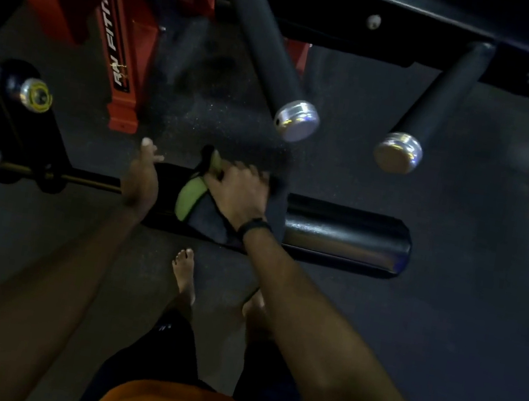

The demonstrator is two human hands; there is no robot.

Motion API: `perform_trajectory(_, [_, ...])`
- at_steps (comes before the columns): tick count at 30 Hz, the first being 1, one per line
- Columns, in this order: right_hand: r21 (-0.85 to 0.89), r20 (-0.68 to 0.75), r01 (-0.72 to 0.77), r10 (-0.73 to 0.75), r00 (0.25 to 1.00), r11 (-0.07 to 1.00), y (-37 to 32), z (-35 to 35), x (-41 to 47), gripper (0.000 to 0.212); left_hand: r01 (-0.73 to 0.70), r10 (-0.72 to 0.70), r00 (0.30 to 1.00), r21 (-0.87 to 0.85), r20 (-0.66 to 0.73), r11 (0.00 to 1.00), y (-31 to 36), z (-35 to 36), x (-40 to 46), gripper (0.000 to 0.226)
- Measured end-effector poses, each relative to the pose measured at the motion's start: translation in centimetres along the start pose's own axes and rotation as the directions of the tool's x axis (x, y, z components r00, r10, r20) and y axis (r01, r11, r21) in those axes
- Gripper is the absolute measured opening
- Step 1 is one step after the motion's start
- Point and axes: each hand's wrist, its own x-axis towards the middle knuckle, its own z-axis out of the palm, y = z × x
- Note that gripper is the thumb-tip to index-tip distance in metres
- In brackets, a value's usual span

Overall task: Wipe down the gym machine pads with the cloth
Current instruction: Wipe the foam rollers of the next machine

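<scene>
cloth [202, 204], dark with a green patch, draped over the left part of the black roller pad [347, 236], bunched under the right hand [240, 193]. right fingers curled down into the fabric, gripping it against the pad's top and far side. left hand [141, 177] resting at the pad's left end beside the cloth, fingers loosely extended, holding nothing. two black handles with silver end caps [296, 120] above, well apart from the pad. bare feet on dark floor [443, 332].

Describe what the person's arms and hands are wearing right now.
Both forearms are bare, with no sleeves reaching them and no gloves. The right hand has a dark band round its wrist. The left hand and its wrist carry nothing that shows.
</scene>
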Motion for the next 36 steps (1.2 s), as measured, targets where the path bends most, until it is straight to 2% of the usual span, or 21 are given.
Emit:
perform_trajectory(3, [-0.027, -0.182, 0.027, -0.031, 0.983, 0.999, 5.9, -1.7, -2.7, 0.038, -0.006, 0.019, 0.999, 0.266, -0.045, 0.964, 1.0, 0.8, -1.0, 0.058])
perform_trajectory(5, [-0.074, -0.212, 0.006, -0.022, 0.977, 0.997, 9.6, -3.1, -3.6, 0.042, 0.023, 0.004, 0.997, 0.365, -0.074, 0.931, 1.9, 1.1, -1.5, 0.059])
perform_trajectory(8, [-0.129, -0.220, -0.079, 0.049, 0.974, 0.989, 15.3, -5.3, -5.2, 0.052, 0.023, 0.027, 0.994, 0.453, -0.103, 0.891, 2.1, 1.2, -1.9, 0.062])
perform_trajectory(11, [-0.121, -0.276, -0.203, 0.163, 0.947, 0.972, 20.2, -7.3, -6.6, 0.048, 0.017, 0.048, 0.993, 0.512, -0.112, 0.859, 2.2, 1.2, -2.0, 0.060])
perform_trajectory(14, [-0.085, -0.325, -0.261, 0.220, 0.920, 0.962, 21.5, -7.6, -7.4, 0.042, -0.006, 0.086, 0.990, 0.564, -0.115, 0.826, 1.7, 1.2, -1.5, 0.057])
perform_trajectory(17, [-0.079, -0.321, -0.298, 0.259, 0.911, 0.951, 20.0, -6.2, -9.2, 0.051, -0.099, 0.184, 0.980, 0.601, -0.081, 0.793, 0.7, 0.9, -1.5, 0.050])
perform_trajectory(20, [-0.136, -0.286, -0.312, 0.265, 0.921, 0.940, 19.6, -5.3, -11.1, 0.059, -0.237, 0.352, 0.927, 0.530, -0.127, 0.814, -1.5, 0.6, -1.9, 0.047])
perform_trajectory(23, [-0.181, -0.275, -0.329, 0.274, 0.922, 0.927, 21.5, -6.1, -10.1, 0.054, -0.334, 0.460, 0.869, 0.470, -0.183, 0.817, -2.7, 0.4, -2.0, 0.039])
perform_trajectory(25, [-0.151, -0.209, -0.429, 0.396, 0.894, 0.890, 22.8, -8.1, -8.0, 0.060, -0.343, 0.469, 0.864, 0.469, -0.182, 0.814, -2.7, 0.3, -1.9, 0.039])
perform_trajectory(27, [-0.045, -0.094, -0.562, 0.557, 0.825, 0.826, 23.4, -10.4, -5.9, 0.066, -0.360, 0.483, 0.859, 0.470, -0.171, 0.806, -2.7, 0.3, -2.0, 0.039])
perform_trajectory(29, [0.008, 0.015, -0.622, 0.622, 0.783, 0.783, 23.8, -11.1, -4.6, 0.065, -0.350, 0.469, 0.864, 0.452, -0.182, 0.821, -2.8, 0.4, -2.0, 0.038])
perform_trajectory(31, [-0.039, 0.006, -0.601, 0.601, 0.799, 0.799, 23.7, -10.8, -4.7, 0.066, -0.332, 0.448, 0.875, 0.445, -0.185, 0.831, -2.9, 0.6, -2.1, 0.038])
perform_trajectory(34, [-0.072, -0.117, -0.508, 0.499, 0.859, 0.858, 22.1, -9.2, -6.2, 0.067, -0.399, 0.496, 0.851, 0.406, -0.169, 0.822, -3.5, 0.2, -2.0, 0.033])
perform_trajectory(36, [-0.127, -0.181, -0.437, 0.412, 0.893, 0.890, 20.5, -8.1, -6.8, 0.066, -0.423, 0.504, 0.853, 0.386, -0.135, 0.820, -4.0, 0.0, -1.7, 0.040])
